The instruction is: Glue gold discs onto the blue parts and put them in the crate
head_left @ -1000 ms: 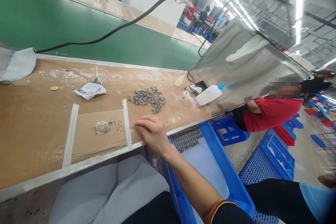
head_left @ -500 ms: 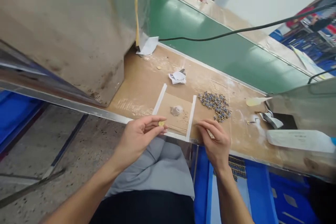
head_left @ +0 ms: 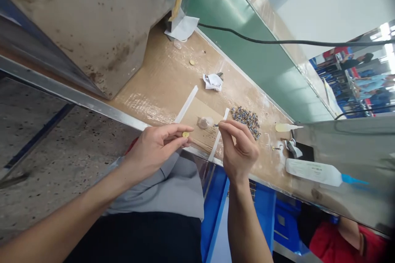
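Note:
My left hand (head_left: pixel 163 144) pinches a small round yellow disc (head_left: pixel 185 134) between thumb and fingers, above the front edge of the bench. Closed in a pinch, my right hand (head_left: pixel 239 146) holds a tiny dark piece (head_left: pixel 216 125) that sticks out at its fingertips; its kind is too small to make out. Between the hands, a small clear dish (head_left: pixel 205 123) sits on a brown cardboard sheet (head_left: pixel 202 109) with white tape on two sides. Tiny specks are scattered beside the dish. Just beyond my right hand lies a pile of small blue and brassy parts (head_left: pixel 247 119).
Crumpled white paper (head_left: pixel 212 81) and another yellow disc (head_left: pixel 192 62) lie farther back. To the right are a yellowish squeeze bottle (head_left: pixel 284 127) and a larger white bottle (head_left: pixel 313 171). A metal housing (head_left: pixel 77 24) stands left. A person's red sleeve (head_left: pixel 327 240) shows at lower right.
My right hand has moved left toward the clear dish, and a tiny dark piece now shows at its fingertips. My left hand keeps the yellow disc. The camera view has tilted.

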The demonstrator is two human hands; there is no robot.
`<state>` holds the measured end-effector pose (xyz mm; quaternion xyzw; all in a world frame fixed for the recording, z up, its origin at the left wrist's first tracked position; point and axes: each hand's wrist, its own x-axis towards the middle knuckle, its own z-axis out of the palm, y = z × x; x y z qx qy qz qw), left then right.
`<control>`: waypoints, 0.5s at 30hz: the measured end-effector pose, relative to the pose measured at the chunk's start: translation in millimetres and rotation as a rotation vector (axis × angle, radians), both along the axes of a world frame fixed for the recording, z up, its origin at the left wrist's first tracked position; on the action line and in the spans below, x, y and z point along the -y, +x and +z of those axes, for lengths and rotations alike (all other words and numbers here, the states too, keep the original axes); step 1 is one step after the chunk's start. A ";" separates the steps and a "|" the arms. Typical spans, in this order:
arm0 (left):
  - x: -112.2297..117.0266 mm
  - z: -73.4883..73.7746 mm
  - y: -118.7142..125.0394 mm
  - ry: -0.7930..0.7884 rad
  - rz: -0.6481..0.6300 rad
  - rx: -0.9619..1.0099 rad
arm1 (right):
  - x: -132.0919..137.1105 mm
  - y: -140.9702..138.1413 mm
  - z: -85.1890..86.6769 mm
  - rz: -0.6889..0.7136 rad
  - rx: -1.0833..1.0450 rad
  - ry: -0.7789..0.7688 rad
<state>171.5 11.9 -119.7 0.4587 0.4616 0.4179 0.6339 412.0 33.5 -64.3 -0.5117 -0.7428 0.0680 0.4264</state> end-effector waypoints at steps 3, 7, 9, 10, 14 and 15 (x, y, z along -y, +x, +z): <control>1.1 2.1 -1.3 0.011 -0.002 -0.038 | -4.2 -2.8 -3.0 -0.003 0.047 0.009; 1.4 5.5 -1.6 0.028 0.002 -0.049 | -6.8 -5.4 -4.8 0.011 0.088 0.005; 1.4 5.9 -1.5 0.031 0.006 -0.046 | -7.6 -6.4 -5.3 0.015 0.106 0.006; 1.4 5.7 -1.4 0.031 0.007 -0.041 | -8.0 -6.9 -5.4 0.013 0.111 0.009; 1.6 3.7 -1.2 0.036 0.009 -0.035 | -8.7 -8.8 -4.2 -0.009 0.130 0.012; 1.6 3.3 -1.1 0.037 0.009 -0.037 | -8.8 -9.2 -3.7 -0.015 0.135 0.007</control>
